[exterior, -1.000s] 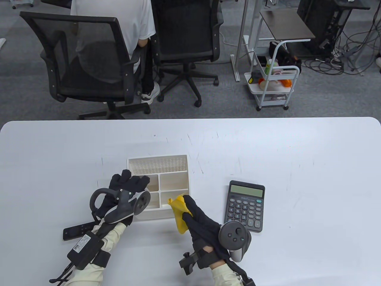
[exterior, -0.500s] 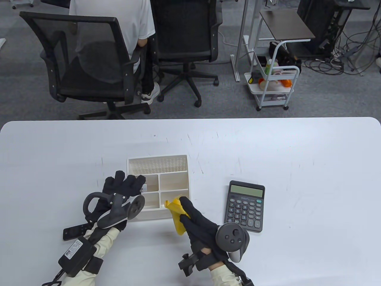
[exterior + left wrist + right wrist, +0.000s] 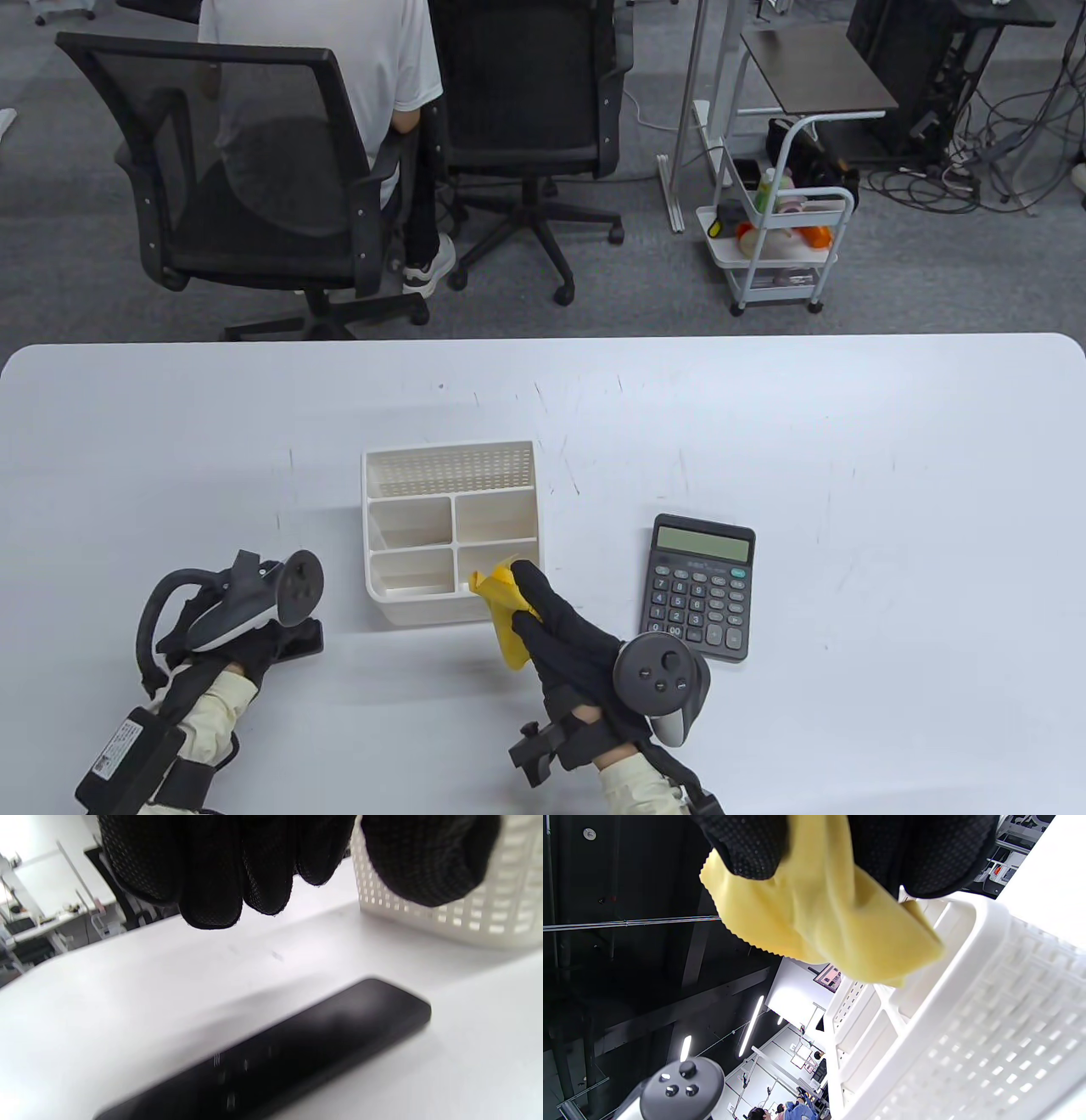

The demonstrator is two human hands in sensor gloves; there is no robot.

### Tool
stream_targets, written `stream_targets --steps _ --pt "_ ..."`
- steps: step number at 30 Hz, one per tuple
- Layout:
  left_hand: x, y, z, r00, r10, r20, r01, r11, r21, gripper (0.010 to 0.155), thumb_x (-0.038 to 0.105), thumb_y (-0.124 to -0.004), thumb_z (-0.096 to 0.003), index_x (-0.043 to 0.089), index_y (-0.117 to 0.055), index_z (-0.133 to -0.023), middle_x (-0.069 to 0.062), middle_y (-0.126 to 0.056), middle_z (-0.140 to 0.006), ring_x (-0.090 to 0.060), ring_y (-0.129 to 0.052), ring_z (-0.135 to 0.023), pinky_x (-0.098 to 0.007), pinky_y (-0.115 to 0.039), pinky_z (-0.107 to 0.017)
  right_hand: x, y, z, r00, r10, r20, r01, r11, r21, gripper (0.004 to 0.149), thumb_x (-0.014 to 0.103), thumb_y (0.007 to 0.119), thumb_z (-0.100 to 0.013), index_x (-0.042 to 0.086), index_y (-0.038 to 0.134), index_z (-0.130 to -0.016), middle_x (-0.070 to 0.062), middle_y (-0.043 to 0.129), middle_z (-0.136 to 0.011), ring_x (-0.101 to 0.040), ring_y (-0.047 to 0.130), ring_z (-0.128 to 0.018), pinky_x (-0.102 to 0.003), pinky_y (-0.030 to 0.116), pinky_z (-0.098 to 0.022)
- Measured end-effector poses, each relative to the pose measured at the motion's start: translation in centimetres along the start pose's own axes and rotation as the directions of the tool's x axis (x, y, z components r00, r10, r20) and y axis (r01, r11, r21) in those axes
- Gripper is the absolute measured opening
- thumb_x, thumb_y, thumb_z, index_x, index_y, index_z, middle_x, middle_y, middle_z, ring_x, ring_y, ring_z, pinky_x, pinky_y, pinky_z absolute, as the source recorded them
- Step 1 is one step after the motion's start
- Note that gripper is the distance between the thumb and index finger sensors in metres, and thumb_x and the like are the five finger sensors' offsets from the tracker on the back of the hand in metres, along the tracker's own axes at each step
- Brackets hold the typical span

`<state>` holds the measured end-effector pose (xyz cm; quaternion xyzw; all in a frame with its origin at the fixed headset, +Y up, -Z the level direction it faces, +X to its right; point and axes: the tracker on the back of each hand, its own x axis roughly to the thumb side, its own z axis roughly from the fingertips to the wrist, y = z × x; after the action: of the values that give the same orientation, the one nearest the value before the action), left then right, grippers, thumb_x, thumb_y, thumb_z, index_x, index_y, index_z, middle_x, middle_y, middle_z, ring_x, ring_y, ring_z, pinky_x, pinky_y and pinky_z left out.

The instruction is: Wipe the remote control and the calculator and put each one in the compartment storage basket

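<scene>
A black remote control (image 3: 275, 1056) lies flat on the white table left of the white compartment basket (image 3: 454, 531); in the table view only its end (image 3: 305, 638) shows past my left hand (image 3: 254, 649). That hand hovers just over the remote, its fingers (image 3: 212, 878) loosely hanging and holding nothing. My right hand (image 3: 543, 615) pinches a yellow cloth (image 3: 506, 620) at the basket's front right corner, with the cloth (image 3: 818, 912) draped over the rim (image 3: 967, 942). A dark calculator (image 3: 700, 586) lies face up to the right. All basket compartments hold nothing.
Bare white tabletop (image 3: 891, 509) stretches right of and behind the basket. Beyond the far edge stand two black office chairs (image 3: 254, 170), a seated person (image 3: 339, 76) and a small white trolley (image 3: 780, 246).
My left hand has pulled back from the basket's left side, moving left and toward me until it is over the remote. The right hand and cloth have barely shifted.
</scene>
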<state>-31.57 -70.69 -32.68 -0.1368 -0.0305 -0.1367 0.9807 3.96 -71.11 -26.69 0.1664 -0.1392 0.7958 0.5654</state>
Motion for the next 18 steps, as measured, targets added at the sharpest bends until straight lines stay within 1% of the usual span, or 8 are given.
stream_targets --steps 3,7,12,14,15,17,18 --pt "-0.1 -1.1 -0.2 1.000 -0.029 0.003 0.029 0.998 -0.053 0.071 0.056 -0.089 -0.0355 0.035 -0.070 -0.101 0.000 -0.084 -0.103 -0.031 -0.096 -0.087 -0.050 -0.082 -0.062 0.0 0.0 0.0 1.000 0.006 0.000 -0.006 1.000 0.004 0.051 0.020 0.074 -0.056 0.002 0.068 -0.103 -0.020 0.089 -0.094 -0.036 0.095 -0.073 -0.058 0.073 -0.054" --pt "0.6 -2.3 -0.6 0.988 -0.155 0.008 0.154 0.982 -0.105 0.073 0.057 -0.091 -0.0325 0.035 -0.072 -0.100 0.001 -0.086 -0.102 -0.030 -0.098 -0.086 -0.049 -0.084 -0.061 0.0 0.1 0.0 1.000 0.013 -0.001 -0.013 1.000 0.009 0.051 0.020 0.074 -0.056 0.002 0.068 -0.103 -0.020 0.089 -0.094 -0.036 0.095 -0.073 -0.058 0.074 -0.054" --pt "1.8 -3.1 -1.2 0.964 -0.265 0.018 0.265 0.957 -0.118 0.071 0.057 -0.093 -0.0306 0.035 -0.075 -0.096 0.004 -0.089 -0.096 -0.025 -0.101 -0.082 -0.047 -0.086 -0.060 -0.1 0.1 0.0 1.000 0.017 -0.001 -0.017 1.000 0.011 0.051 0.020 0.074 -0.055 0.002 0.068 -0.103 -0.020 0.089 -0.094 -0.036 0.095 -0.073 -0.058 0.073 -0.054" --pt "2.4 -3.4 -1.5 0.952 -0.306 0.025 0.307 0.946 -0.108 0.070 0.057 -0.093 -0.0307 0.035 -0.076 -0.095 0.004 -0.091 -0.094 -0.023 -0.102 -0.080 -0.046 -0.087 -0.059 -0.1 0.1 -0.1 1.000 0.015 -0.003 -0.015 1.000 0.009 0.051 0.020 0.074 -0.056 0.002 0.068 -0.103 -0.020 0.089 -0.094 -0.036 0.095 -0.073 -0.058 0.073 -0.054" --pt "2.6 -3.5 -1.6 0.949 -0.313 0.027 0.314 0.944 -0.101 0.067 0.056 -0.093 -0.0313 0.035 -0.078 -0.093 0.005 -0.093 -0.092 -0.022 -0.103 -0.079 -0.046 -0.087 -0.058 -0.1 0.1 -0.1 1.000 0.014 -0.004 -0.014 1.000 0.009 0.051 0.020 0.074 -0.056 0.002 0.068 -0.103 -0.020 0.089 -0.094 -0.036 0.095 -0.073 -0.058 0.073 -0.054" --pt "2.7 -3.4 -1.6 0.948 -0.315 0.033 0.317 0.942 -0.106 0.066 0.054 -0.092 -0.0322 0.035 -0.078 -0.094 0.005 -0.093 -0.092 -0.022 -0.103 -0.079 -0.046 -0.087 -0.058 -0.1 0.1 -0.1 1.000 0.015 -0.006 -0.015 1.000 0.008 0.051 0.020 0.074 -0.055 0.002 0.068 -0.103 -0.020 0.089 -0.094 -0.036 0.095 -0.073 -0.058 0.074 -0.054" --pt "2.8 -3.6 -1.6 0.952 -0.303 0.040 0.305 0.945 -0.114 0.064 0.052 -0.091 -0.0351 0.034 -0.077 -0.095 0.003 -0.092 -0.093 -0.022 -0.102 -0.079 -0.046 -0.087 -0.059 -0.1 0.0 -0.1 1.000 0.015 -0.006 -0.015 1.000 0.008 0.051 0.020 0.074 -0.056 0.002 0.068 -0.103 -0.020 0.089 -0.094 -0.036 0.095 -0.073 -0.058 0.073 -0.054"
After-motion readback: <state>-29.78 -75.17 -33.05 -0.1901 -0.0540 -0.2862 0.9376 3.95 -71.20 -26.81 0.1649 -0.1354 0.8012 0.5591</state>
